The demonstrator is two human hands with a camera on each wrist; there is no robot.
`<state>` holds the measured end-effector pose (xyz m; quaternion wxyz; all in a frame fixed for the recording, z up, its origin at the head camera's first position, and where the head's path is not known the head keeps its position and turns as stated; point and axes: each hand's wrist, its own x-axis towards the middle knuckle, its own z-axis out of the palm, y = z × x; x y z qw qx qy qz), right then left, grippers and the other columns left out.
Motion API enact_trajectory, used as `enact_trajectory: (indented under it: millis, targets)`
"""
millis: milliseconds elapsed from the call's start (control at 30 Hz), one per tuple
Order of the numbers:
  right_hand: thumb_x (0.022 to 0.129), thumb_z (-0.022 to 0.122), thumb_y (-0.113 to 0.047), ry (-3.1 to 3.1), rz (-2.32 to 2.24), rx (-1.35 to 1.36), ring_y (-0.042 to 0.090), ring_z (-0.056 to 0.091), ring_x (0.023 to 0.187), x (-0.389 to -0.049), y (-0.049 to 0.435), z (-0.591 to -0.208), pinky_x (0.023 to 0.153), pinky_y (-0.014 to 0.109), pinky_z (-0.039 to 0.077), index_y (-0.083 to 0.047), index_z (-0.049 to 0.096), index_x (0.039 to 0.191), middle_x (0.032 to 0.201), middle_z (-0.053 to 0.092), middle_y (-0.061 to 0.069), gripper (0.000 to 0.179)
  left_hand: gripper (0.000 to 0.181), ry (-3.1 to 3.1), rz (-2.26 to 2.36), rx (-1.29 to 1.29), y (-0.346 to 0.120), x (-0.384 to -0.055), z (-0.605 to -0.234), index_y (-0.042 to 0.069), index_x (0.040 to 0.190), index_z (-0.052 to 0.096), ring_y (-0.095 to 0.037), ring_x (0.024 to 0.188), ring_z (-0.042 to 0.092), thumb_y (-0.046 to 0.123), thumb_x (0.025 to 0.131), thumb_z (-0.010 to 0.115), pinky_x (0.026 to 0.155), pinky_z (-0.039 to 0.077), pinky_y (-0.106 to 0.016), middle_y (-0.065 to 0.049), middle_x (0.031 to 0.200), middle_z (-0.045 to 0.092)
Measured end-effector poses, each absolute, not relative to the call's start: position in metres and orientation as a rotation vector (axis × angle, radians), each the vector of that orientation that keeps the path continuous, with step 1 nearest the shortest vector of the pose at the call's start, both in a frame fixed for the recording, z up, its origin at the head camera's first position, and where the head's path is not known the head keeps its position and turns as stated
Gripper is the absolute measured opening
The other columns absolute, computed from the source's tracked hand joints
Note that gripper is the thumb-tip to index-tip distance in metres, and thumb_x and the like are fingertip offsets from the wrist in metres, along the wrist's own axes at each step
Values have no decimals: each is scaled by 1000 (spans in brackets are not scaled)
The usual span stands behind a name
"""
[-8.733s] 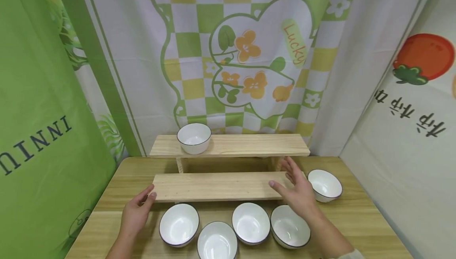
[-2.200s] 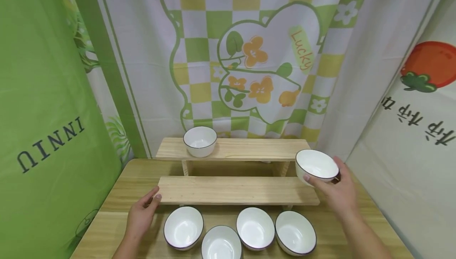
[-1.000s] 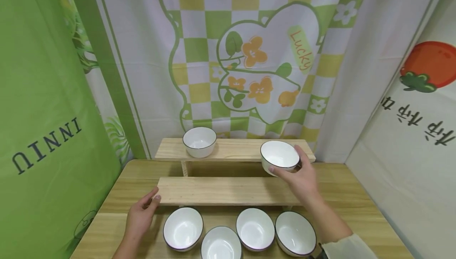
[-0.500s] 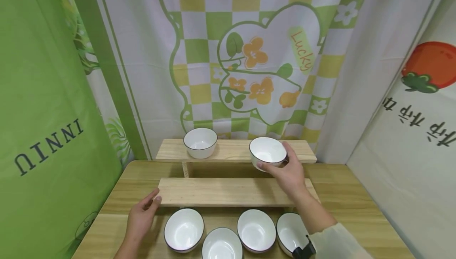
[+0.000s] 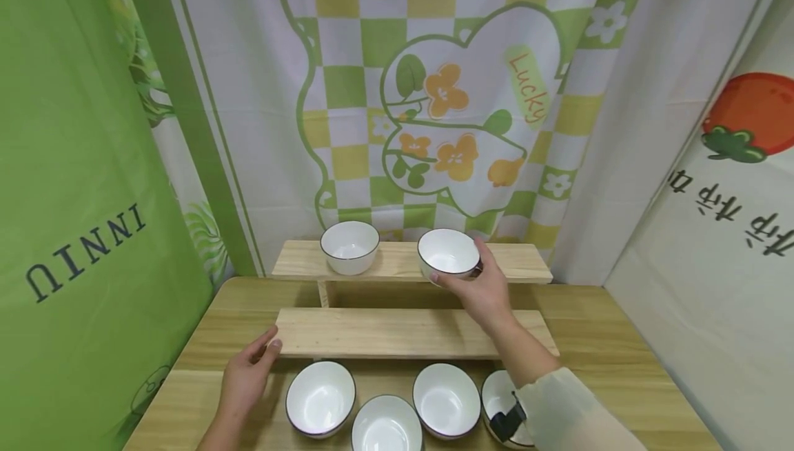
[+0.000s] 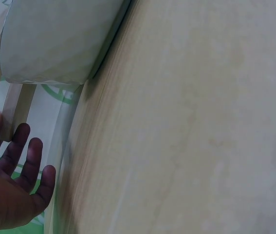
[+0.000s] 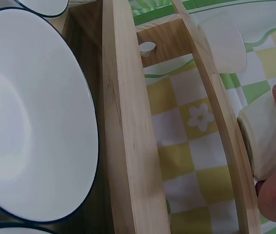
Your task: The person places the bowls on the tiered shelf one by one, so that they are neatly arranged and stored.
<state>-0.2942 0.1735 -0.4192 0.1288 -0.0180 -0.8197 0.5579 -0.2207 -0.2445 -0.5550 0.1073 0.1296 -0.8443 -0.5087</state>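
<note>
My right hand (image 5: 480, 290) grips a white bowl with a dark rim (image 5: 448, 251) at the upper board of a two-step wooden shelf (image 5: 397, 334). Thumb in front and fingers behind hold its right side; I cannot tell whether its base touches the board. In the right wrist view this bowl (image 7: 269, 131) shows at the right edge, partly behind the hand. A matching bowl (image 5: 350, 249) stands further left on that upper board. My left hand (image 5: 245, 373) pinches the left end of the lower board, its other fingers loosely bent in the left wrist view.
Several like bowls stand on the wooden table in front of the shelf, among them a left bowl (image 5: 320, 399) and a middle bowl (image 5: 446, 401). My right sleeve partly covers the rightmost bowl (image 5: 496, 392). A patterned curtain (image 5: 347, 92) hangs behind.
The right hand has picked up the bowl from the table right of the shelf and carried it left to the upper board. The left hand stays at the lower board's end.
</note>
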Motion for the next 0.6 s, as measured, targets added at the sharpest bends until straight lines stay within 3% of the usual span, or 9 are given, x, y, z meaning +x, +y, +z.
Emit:
enact_trajectory:
  millis: [200, 600]
  targets:
    - [67, 98, -46, -2403, 1636, -33, 30, 40, 147, -302, 161, -417, 119, 45, 34, -18, 25, 166, 162, 41, 14, 126, 52, -2474, -1497, 381, -244, -220, -554, 17, 143, 64, -24, 105, 73, 50, 102, 63, 86, 52, -25, -16, 127, 72]
    - [68, 96, -49, -2438, 1606, -54, 32, 40, 146, -316, 147, -414, 117, 46, 36, -17, 25, 166, 162, 40, 18, 125, 53, -2475, -1484, 373, -244, -220, -555, 17, 143, 64, -29, 111, 71, 51, 102, 62, 95, 52, -38, -16, 128, 71]
